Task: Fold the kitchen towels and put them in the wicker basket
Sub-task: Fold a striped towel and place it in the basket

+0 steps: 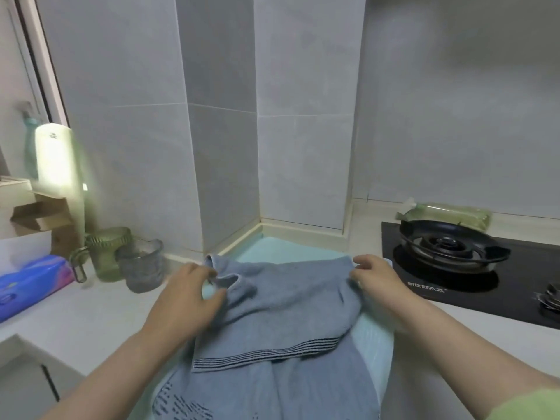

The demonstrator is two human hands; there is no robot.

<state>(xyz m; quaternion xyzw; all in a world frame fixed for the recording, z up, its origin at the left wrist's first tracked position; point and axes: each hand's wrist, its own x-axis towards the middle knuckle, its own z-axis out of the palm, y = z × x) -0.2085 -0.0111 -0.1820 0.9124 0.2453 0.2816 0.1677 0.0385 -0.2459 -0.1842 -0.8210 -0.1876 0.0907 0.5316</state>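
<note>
A grey-blue towel [285,301] with a dark striped band lies rumpled on the counter, over a light turquoise towel [281,248] spread beneath it. My left hand [188,295] pinches the grey-blue towel's far left corner, which curls up. My right hand [374,278] grips its far right corner. The near part of the towel hangs toward me over the counter edge. No wicker basket is in view.
Two glass mugs [139,265] stand at the left near the wall, with a blue tissue pack [30,283] further left. A black gas hob [472,265] with a burner sits at the right. Tiled walls form a corner behind the towels.
</note>
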